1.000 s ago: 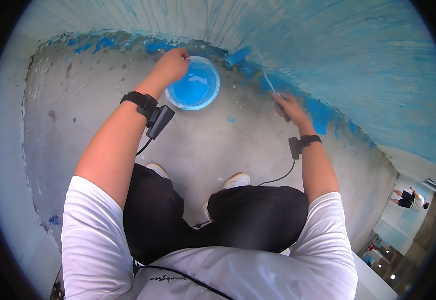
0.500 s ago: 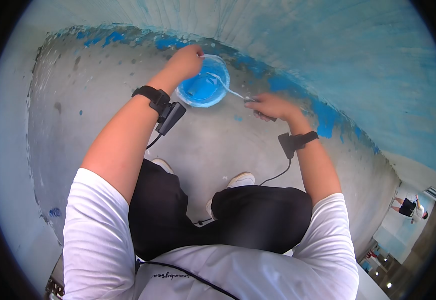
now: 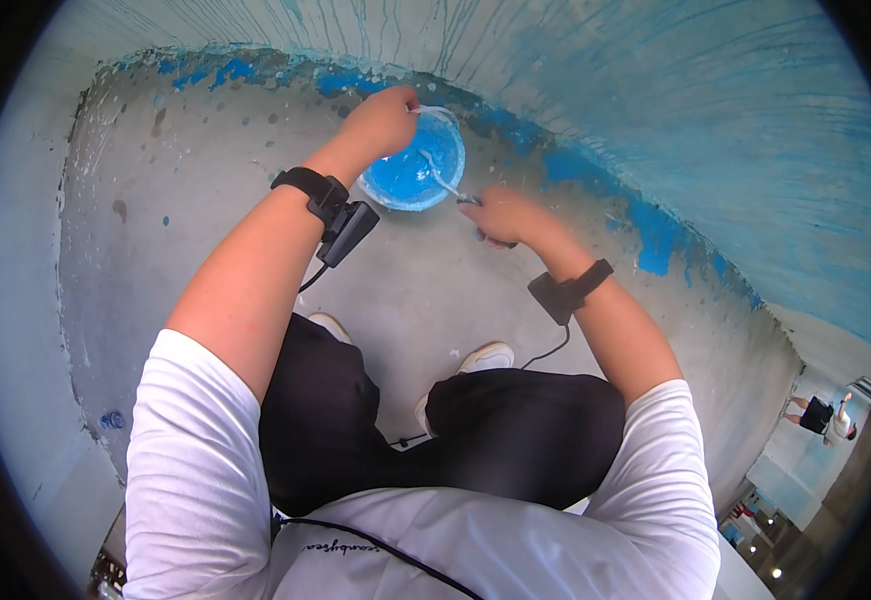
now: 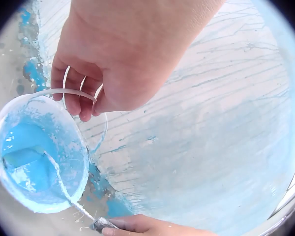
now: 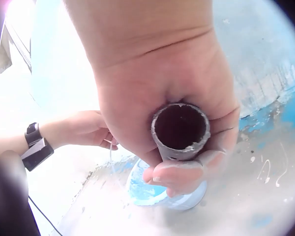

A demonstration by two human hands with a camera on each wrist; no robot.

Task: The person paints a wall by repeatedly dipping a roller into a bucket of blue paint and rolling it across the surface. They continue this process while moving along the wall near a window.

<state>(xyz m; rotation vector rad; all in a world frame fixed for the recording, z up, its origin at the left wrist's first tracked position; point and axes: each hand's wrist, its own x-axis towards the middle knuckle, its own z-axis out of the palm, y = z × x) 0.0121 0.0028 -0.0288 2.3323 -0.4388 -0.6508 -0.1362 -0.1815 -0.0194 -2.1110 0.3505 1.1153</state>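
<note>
Three hazards are judged possible, listed from near to far. First, the cable [image 3: 552, 353] running close beside the shoe [image 3: 486, 357] could snag if the foot shifts or the right forearm reaches out. Second, blue paint [image 4: 30, 132] could drip on the floor [image 3: 406, 270] if the roller [image 4: 22, 157] is lifted out loaded. Third, the bucket [image 3: 411, 204] could tip or swing if the thin bail handle [image 4: 54, 91] slides in the left hand [image 3: 384, 120], or if the roller's wire arm [image 3: 444, 182] levers against the rim. Pose, in the same order: the right forearm angles inward and forward from the elbow; the right hand [image 3: 506, 215] sits just outside the near side of the bucket, fingers curled round the tubular grip [image 5: 173, 155], whose open end faces the wrist. The wire arm passes over the rim, placing the roller in the paint. Farther out, the left arm extends forward, wrist bent above the bucket; thumb and fingers pinch the bail handle near the rim. The bucket is ahead of the shoes, near the foot of the paint-streaked wall [image 3: 656, 90]; whether its base rests fully on the floor cannot be determined.
</note>
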